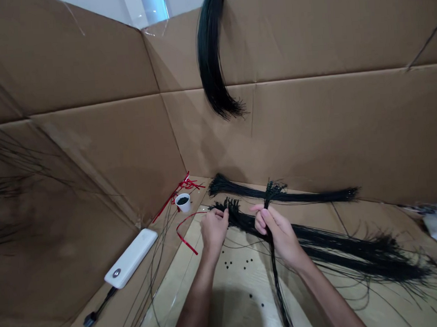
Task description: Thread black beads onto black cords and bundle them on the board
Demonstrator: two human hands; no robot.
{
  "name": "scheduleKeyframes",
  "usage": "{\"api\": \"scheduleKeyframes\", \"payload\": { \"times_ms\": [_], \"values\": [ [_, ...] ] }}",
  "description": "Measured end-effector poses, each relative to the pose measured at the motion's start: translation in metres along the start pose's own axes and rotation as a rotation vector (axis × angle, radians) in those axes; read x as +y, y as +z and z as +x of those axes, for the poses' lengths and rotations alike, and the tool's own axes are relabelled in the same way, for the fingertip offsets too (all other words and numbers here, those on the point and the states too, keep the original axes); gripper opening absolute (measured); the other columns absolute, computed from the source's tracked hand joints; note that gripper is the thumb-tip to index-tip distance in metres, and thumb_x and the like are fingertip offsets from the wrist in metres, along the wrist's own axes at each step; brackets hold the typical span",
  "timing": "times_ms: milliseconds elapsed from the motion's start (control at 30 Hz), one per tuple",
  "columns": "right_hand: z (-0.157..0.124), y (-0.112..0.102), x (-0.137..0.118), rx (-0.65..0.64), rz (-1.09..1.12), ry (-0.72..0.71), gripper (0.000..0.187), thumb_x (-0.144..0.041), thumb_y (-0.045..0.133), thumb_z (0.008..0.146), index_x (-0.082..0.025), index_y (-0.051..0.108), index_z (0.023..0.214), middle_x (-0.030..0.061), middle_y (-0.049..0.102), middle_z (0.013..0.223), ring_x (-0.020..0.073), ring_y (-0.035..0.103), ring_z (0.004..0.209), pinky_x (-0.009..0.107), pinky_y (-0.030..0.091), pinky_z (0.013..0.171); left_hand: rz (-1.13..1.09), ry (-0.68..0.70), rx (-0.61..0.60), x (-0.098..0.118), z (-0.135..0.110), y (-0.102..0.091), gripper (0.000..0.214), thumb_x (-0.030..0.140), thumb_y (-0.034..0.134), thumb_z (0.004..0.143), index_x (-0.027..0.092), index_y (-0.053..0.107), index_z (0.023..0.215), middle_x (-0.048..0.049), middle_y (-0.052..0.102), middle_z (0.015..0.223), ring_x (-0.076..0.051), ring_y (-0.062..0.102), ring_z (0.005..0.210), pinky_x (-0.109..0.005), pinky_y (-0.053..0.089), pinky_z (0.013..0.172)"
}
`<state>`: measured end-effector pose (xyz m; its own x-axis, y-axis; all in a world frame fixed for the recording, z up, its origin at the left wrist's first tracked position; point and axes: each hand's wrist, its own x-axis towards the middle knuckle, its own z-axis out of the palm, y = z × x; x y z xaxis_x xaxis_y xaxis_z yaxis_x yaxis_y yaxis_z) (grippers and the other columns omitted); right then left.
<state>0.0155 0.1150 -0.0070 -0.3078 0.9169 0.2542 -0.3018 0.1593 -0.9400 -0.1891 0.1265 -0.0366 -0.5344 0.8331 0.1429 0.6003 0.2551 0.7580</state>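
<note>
On the near part of the desk (235, 320), a few small black pieces (262, 305) were lying. Beyond them, the right hand (280, 231) was holding a thin bundle of dark strands (275, 268), its bushy end above the fist. The left hand (214, 230), with fingers narrow, was at the left end of a thick bundle (357, 246) on the desk; whether it gripped a strand, I could not tell. Farther, another bundle (316, 196) lay before the cardboard wall (331, 127).

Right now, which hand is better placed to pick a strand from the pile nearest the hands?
Likely the left hand: it's at one end of the dark strand pile, though contact is unclear. The right hand is closed around a separate bundle.
</note>
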Motion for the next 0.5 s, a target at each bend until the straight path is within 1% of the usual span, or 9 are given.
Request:
{"api": "scheduleKeyframes", "payload": {
  "times_ms": [133,233,333,400,433,500],
  "values": [
    [0.002,-0.001,0.001,-0.027,0.038,0.066,0.044,-0.062,0.056,0.104,-0.021,0.069,0.111,-0.0043,0.032,0.073,0.0160,0.032,0.063,0.032,0.025,0.060,0.091,-0.032,-0.021,0.005,0.014,0.007,0.021,0.036,0.077,0.082,0.022,0.075,0.066,-0.0113,0.076,0.070,-0.030,0.071,0.074,-0.035,0.042,0.070],
    [0.004,-0.003,0.002,-0.055,0.054,0.084,0.043,-0.061,0.057,0.104,-0.021,0.068,0.114,-0.0052,0.027,0.073,0.0154,0.027,0.063,0.032,0.022,0.060,0.083,-0.034,-0.043,0.004,0.018,0.004,0.016,0.032,0.076,0.083,0.022,0.077,0.070,-0.0083,0.076,0.068,-0.027,0.071,0.071,-0.033,0.042,0.068],
    [0.005,-0.003,0.005,-0.059,0.036,0.075,0.040,-0.058,0.053,0.106,-0.021,0.065,0.114,-0.0053,0.029,0.073,0.0153,0.028,0.063,0.032,0.023,0.059,0.028,-0.003,-0.038,0.009,0.018,-0.005,0.014,0.033,0.075,0.083,0.022,0.077,0.075,-0.0056,0.075,0.066,-0.025,0.069,0.069,-0.032,0.042,0.067],
    [0.006,-0.002,0.008,-0.032,-0.031,0.064,0.041,-0.059,0.048,0.108,-0.021,0.063,0.105,-0.0054,0.030,0.072,0.0151,0.029,0.062,0.031,0.024,0.058,-0.034,0.051,-0.034,0.019,0.018,-0.013,0.016,0.036,0.074,0.084,0.021,0.077,0.078,-0.0060,0.076,0.072,-0.024,0.068,0.071,-0.031,0.044,0.068],
    [0.007,-0.001,0.009,-0.012,-0.071,0.057,0.042,-0.059,0.046,0.108,-0.021,0.061,0.101,-0.0054,0.031,0.071,0.0152,0.031,0.062,0.030,0.025,0.058,-0.074,0.088,-0.046,0.026,0.017,-0.017,0.018,0.038,0.072,0.085,0.021,0.077,0.080,-0.0063,0.077,0.076,-0.022,0.067,0.070,-0.030,0.044,0.068],
    [0.010,0.000,0.012,0.030,-0.142,0.036,0.043,-0.060,0.043,0.109,-0.022,0.059,0.095,-0.0048,0.036,0.069,0.0161,0.037,0.062,0.030,0.031,0.059,-0.170,0.165,-0.114,0.042,0.015,-0.023,0.026,0.045,0.070,0.087,0.020,0.076,0.085,-0.0059,0.077,0.081,-0.019,0.065,0.067,-0.029,0.046,0.065]
  ]
}}
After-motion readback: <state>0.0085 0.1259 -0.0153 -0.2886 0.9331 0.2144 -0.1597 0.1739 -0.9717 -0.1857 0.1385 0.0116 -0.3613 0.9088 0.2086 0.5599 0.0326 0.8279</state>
